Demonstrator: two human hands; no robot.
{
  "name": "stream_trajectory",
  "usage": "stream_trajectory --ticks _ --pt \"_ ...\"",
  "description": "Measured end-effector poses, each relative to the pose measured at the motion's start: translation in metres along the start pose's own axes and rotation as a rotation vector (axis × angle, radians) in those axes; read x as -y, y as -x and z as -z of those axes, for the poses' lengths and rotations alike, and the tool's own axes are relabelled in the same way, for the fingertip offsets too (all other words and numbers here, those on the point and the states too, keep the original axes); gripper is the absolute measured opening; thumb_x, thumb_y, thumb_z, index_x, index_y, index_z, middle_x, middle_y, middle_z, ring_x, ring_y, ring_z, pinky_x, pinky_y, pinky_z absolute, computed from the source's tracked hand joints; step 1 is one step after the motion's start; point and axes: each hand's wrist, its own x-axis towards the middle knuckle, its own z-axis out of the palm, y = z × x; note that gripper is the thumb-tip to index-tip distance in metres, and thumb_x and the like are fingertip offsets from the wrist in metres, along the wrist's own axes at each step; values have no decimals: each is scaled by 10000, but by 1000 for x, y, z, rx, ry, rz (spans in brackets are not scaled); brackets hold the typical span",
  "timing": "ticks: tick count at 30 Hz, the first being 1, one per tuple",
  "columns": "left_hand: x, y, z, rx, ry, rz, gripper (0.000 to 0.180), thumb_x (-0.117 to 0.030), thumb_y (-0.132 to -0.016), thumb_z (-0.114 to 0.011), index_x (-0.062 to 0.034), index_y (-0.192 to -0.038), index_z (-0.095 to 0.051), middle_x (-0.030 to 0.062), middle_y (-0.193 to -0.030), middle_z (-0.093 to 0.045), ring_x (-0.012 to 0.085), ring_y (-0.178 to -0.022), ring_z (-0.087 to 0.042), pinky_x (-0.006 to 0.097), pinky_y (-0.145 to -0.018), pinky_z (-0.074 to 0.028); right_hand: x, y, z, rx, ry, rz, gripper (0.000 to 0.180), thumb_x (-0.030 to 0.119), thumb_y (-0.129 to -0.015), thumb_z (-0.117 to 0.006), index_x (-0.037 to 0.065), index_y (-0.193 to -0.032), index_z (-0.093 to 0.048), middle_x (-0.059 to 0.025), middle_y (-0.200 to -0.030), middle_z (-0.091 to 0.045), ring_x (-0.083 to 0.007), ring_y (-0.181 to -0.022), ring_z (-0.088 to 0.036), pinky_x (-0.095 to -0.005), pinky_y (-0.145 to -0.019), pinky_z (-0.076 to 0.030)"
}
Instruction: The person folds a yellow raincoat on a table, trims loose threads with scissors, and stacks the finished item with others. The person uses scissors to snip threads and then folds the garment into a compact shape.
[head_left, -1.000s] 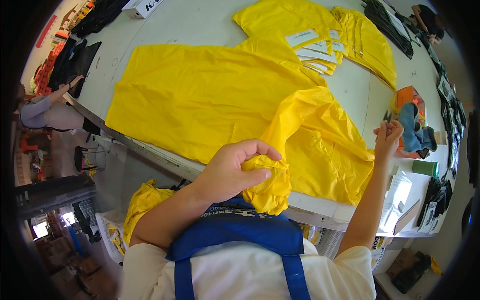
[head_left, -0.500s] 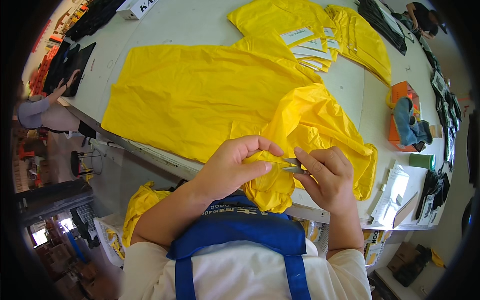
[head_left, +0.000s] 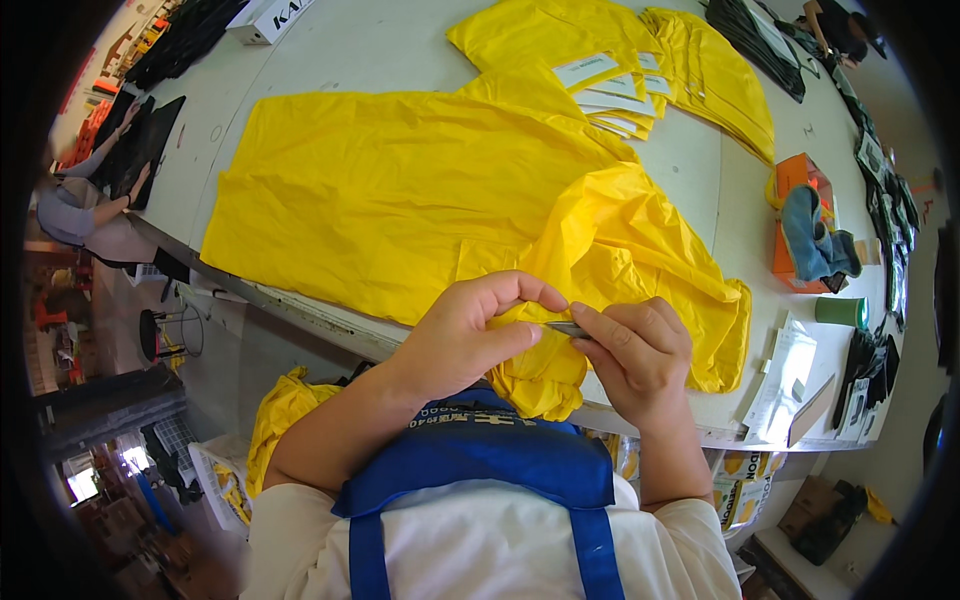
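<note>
A large yellow garment (head_left: 400,190) of thin, crinkled fabric lies over the table, with one gathered part hanging past the near edge. My left hand (head_left: 478,318) pinches a fold of it between thumb and fingers. My right hand (head_left: 640,352) is closed around small metal thread snips (head_left: 566,328). Their blades are together at the fabric, close to my left fingertips. Whether a thread lies between the blades is too small to tell.
Stacked yellow garments with white labels (head_left: 588,70) lie at the back. At the right are an orange box (head_left: 797,180) with blue cloth (head_left: 815,235), a green cylinder (head_left: 842,312) and papers (head_left: 785,375). Another person (head_left: 85,205) works at the far left.
The snips' blades have gone from apart to together, and my right hand has moved slightly left toward my left fingers. My left hand keeps its pinch on the fabric.
</note>
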Motion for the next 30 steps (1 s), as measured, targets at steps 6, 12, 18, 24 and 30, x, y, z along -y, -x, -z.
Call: stream_trajectory --ticks 6,12,18,24,30 --pt "0 1 -4 4 -54 -47 299 14 -862 -497 7 -1160 -483 72 -1088 -576 103 -1035 -552 228 -897 -434 -3 8 0 -33 -398 -309 334 -7 -684 -751 31 -1011 -693 -88 -803 -623 -187 -707 -594 -265 -621 -488" --pt "-6 3 -12 -35 -182 -99 273 -14 -878 -505 -5 -1146 -453 68 -1040 -576 90 -1028 -535 226 -861 -419 2 1 7 65 -224 -240 349 29 -676 -766 43 -1016 -687 -85 -829 -624 -166 -721 -598 -259 -594 -482" --pt "2 1 -1 -81 -381 -151 231 -69 -902 -532 -14 -1117 -469 63 -1011 -579 83 -932 -538 221 -835 -419 -58 12 -3 -233 -456 -626 268 106 -823 -684 36 -1078 -636 4 -786 -542 -70 -705 -488 -207 -619 -408" --pt "4 -6 4 -116 -330 -205 350 24 -778 -662 -31 -1088 -506 48 -1010 -573 116 -1011 -570 244 -870 -447 -317 105 46 -306 350 -1080 411 285 -844 -661 11 -1143 -594 -152 -989 -639 -278 -938 -604 -355 -813 -469" --pt "8 -5 9 -208 -346 -251 350 90 -749 -643 -36 -1056 -532 40 -942 -597 130 -944 -610 237 -827 -464 -215 58 -6 -232 30 -650 495 193 -796 -693 45 -1234 -517 -138 -1174 -554 -255 -1073 -525 -348 -886 -433"
